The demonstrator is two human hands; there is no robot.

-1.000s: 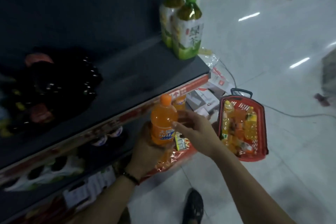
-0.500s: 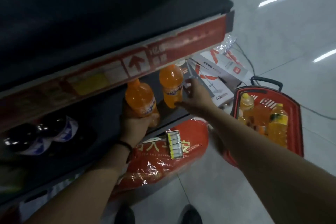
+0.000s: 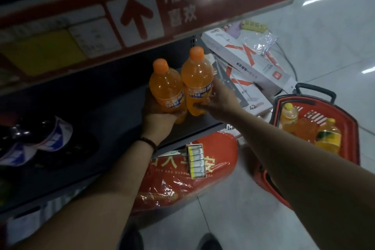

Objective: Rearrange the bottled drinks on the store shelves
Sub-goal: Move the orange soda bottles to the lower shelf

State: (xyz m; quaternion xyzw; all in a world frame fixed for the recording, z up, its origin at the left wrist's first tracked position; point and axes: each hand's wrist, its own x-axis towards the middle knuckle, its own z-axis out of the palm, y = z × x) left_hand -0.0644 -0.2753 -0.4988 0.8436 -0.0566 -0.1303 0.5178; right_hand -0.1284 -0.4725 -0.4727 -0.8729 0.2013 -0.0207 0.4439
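- Left hand (image 3: 160, 112): I see the forearm reaching up from below, the fingers curled round the lower body of a clear plastic bottle of orange soda with an orange cap (image 3: 165, 85).
- Right hand (image 3: 220, 100): it comes in from the right, with thumb and fingers wrapped round the base of a second, matching orange soda bottle (image 3: 195, 75).
- Both bottles are upright and touch side by side at the right end of the dark grey metal shelf (image 3: 113, 115). I cannot tell whether the left one rests on it.
- A red plastic shopping basket (image 3: 354, 128) on the floor to the right holds yellow bottles.
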